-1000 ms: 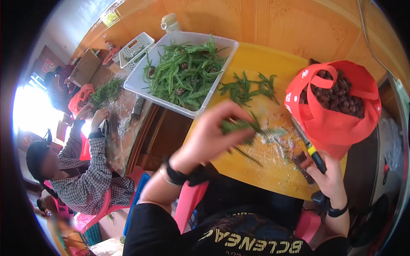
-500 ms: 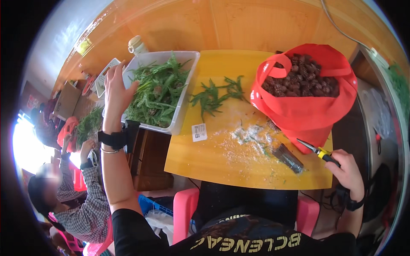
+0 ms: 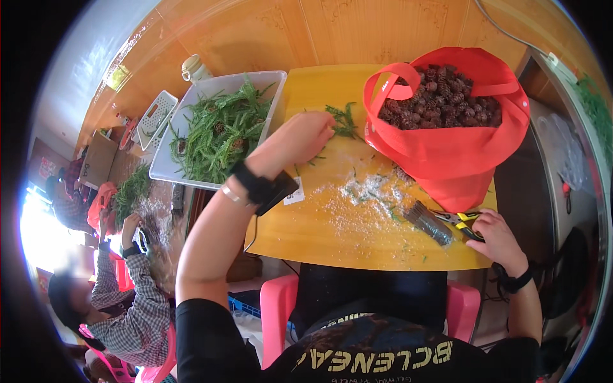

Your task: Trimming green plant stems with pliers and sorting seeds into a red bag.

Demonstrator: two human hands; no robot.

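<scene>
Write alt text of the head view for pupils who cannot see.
A person's right hand holds pliers at a yellow table, the left hand beside a green sprig. A red bag of pinecones and a tub of greenery stand nearby.

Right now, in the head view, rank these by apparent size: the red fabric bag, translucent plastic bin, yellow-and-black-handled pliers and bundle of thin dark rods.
1. Red fabric bag
2. Translucent plastic bin
3. Bundle of thin dark rods and yellow-and-black-handled pliers: too alike to rank, as the right hand partly covers the pliers.

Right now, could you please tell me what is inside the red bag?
Brown pine cones lie heaped in the bag; anything beneath their top layer is covered.
</scene>
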